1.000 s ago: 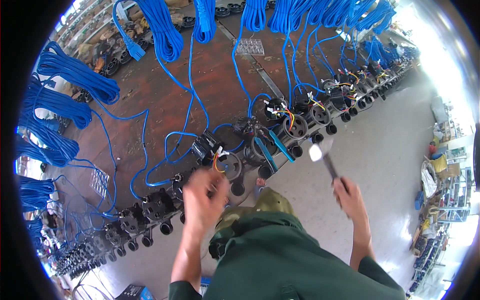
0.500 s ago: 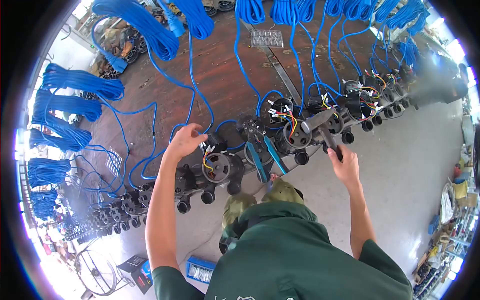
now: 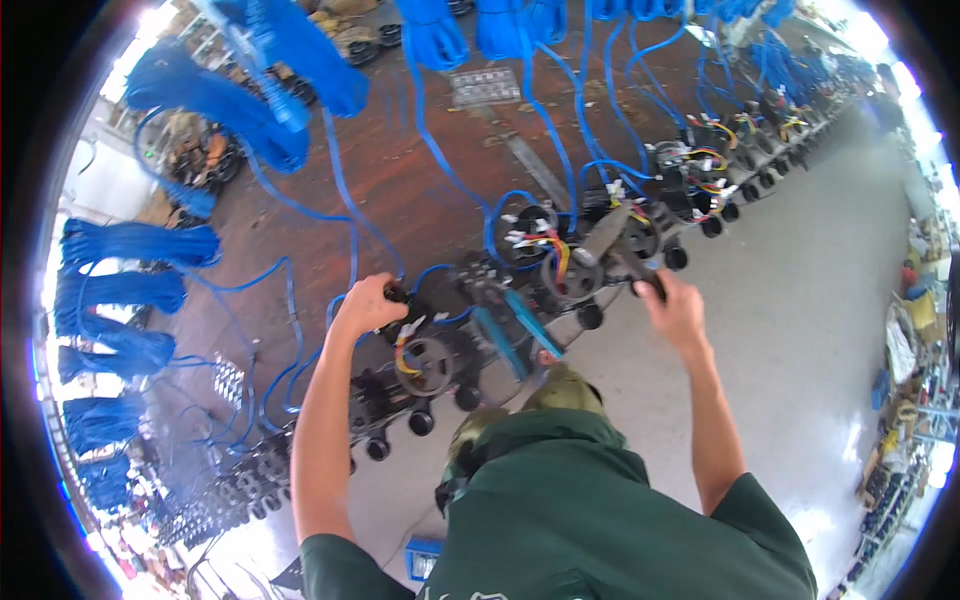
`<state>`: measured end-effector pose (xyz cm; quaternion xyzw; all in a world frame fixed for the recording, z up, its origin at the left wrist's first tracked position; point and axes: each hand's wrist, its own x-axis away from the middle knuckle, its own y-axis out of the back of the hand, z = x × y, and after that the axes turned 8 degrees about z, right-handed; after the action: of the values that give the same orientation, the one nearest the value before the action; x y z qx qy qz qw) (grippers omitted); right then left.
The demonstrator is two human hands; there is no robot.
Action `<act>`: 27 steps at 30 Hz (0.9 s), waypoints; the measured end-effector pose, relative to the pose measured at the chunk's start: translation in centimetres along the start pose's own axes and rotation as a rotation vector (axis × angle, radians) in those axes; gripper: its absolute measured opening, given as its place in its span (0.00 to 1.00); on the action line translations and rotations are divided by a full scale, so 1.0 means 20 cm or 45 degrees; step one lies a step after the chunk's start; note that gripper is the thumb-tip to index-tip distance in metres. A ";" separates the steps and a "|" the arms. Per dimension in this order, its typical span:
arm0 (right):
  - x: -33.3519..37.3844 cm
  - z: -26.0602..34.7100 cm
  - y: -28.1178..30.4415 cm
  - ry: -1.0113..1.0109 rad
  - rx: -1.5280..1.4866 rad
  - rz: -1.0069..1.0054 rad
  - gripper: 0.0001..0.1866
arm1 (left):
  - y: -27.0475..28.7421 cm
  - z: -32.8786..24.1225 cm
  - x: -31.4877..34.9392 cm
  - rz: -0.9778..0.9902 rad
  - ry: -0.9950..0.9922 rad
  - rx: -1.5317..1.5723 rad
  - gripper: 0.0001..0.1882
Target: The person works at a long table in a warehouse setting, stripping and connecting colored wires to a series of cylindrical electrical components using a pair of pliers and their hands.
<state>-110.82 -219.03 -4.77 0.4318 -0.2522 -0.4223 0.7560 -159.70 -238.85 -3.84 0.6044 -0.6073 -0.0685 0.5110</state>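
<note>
Firmly, a person in a dark green top grips a hammer [image 3: 606,234] in the right hand [image 3: 672,302], fingers wrapped around its handle, its head in front of an open round housing [image 3: 572,280] from which coloured wires spill. The left hand [image 3: 370,308], well apart from the right, bends its fingers at a black part [image 3: 396,294]; whether they clamp it or merely touch it cannot be told. Just below sits another round housing [image 3: 430,366] with yellow and red wires. Between the two hands lies a blue-handled hand tool [image 3: 532,324], its handles spread and pointing toward the wearer. More black housings line the edge of the reddish-brown worktop [image 3: 480,140], which also carries a clear compartmented tray [image 3: 487,86] and a metal strip [image 3: 535,165]. Bundles of blue cable [image 3: 430,35] ring the far side, trailing loose lengths toward the row of housings.
</note>
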 end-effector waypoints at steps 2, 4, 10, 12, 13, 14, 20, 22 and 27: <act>0.01 0.00 -0.02 -0.038 -0.044 -0.085 0.18 | 0.08 0.04 0.06 -0.113 -0.143 0.261 0.27; 0.05 0.03 -0.01 -0.078 -0.082 -0.163 0.17 | 0.17 0.02 0.16 -0.033 -0.032 0.422 0.27; 0.06 -0.01 -0.04 -0.113 -0.039 -0.187 0.16 | 0.25 0.05 0.34 0.045 -0.029 0.746 0.23; 0.05 -0.03 -0.01 -0.178 0.020 -0.085 0.17 | 0.25 0.09 0.35 0.023 0.026 0.694 0.25; 0.04 -0.05 0.00 -0.174 0.070 -0.105 0.17 | 0.25 0.11 0.36 0.012 0.050 0.668 0.26; 0.03 -0.07 0.00 -0.170 0.119 -0.126 0.18 | 0.24 0.11 0.36 -0.045 0.019 0.623 0.18; 0.00 -0.09 0.02 -0.037 0.459 -0.243 0.20 | 0.32 0.09 0.48 -0.009 0.007 0.679 0.19; 0.02 0.04 0.03 0.154 0.800 -0.509 0.18 | 0.34 0.08 0.52 -0.036 -0.008 0.693 0.18; 0.03 0.76 0.02 0.410 -0.057 -0.323 0.14 | 0.30 0.06 0.56 -0.006 -0.079 0.776 0.16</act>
<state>-121.81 -226.13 3.18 0.5050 -0.0624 -0.4451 0.7368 -161.64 -246.87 5.82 0.7290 -0.6138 0.0972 0.2870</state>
